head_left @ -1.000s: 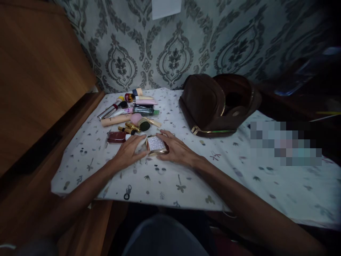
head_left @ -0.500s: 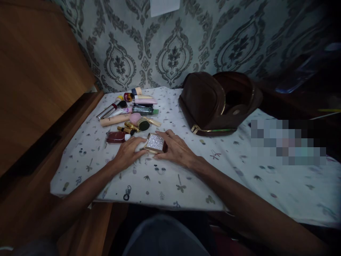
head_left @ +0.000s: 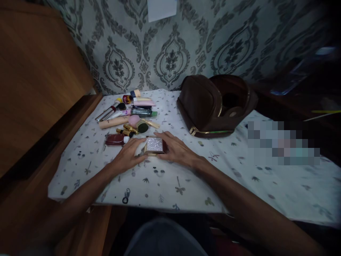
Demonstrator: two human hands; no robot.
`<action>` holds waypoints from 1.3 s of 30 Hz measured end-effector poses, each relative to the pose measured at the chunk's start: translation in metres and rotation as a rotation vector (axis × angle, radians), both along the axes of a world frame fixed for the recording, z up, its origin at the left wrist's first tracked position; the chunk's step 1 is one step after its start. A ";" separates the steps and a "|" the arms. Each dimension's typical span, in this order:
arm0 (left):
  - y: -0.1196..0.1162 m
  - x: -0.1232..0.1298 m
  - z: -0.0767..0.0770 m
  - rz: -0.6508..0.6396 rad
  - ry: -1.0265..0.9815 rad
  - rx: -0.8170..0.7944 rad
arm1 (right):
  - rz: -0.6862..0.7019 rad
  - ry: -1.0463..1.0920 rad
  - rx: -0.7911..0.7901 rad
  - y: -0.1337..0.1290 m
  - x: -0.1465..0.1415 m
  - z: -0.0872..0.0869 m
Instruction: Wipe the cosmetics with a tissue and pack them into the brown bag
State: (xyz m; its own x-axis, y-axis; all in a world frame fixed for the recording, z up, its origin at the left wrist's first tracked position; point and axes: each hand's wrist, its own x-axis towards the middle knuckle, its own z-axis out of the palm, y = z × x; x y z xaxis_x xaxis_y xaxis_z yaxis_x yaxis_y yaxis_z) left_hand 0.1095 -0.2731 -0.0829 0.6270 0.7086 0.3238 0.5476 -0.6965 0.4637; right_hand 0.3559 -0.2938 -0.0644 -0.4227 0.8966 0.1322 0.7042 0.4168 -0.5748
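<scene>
A small box-shaped cosmetic case (head_left: 155, 145) with a silver glitter top and gold-coloured edges rests at the front middle of the cloth. From its left side, my left hand (head_left: 129, 153) holds it between thumb and fingertips. My right hand (head_left: 177, 149) grips the opposite side, its fingers covering the dark right end. Just beyond my left hand lies a dark red bottle (head_left: 115, 139) with a white cap. Gold tubes (head_left: 128, 131), a pink egg-shaped piece (head_left: 134, 121) and a dark round lid (head_left: 142, 126) lie close behind the case.
More cosmetic tubes and bottles, among them a beige tube (head_left: 112, 122) and a green-capped tube (head_left: 144, 112), lie toward the wall. An unzipped brown bag (head_left: 202, 106) stands at back right. A wooden cabinet (head_left: 39, 71) borders the left. Something pixelated covers the right side.
The glittery case has turned slightly, its near edge now more level with the table's front. Both hands stay on it. The view has shifted a little.
</scene>
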 end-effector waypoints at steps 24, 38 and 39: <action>-0.004 0.005 0.010 -0.164 -0.147 0.020 | -0.213 0.128 0.099 -0.003 -0.018 -0.020; 0.040 0.010 -0.003 -0.068 0.123 -0.205 | 0.071 0.117 -0.005 0.006 0.006 -0.013; 0.042 0.011 -0.003 -0.072 0.127 -0.213 | 0.070 0.118 -0.008 0.006 0.006 -0.013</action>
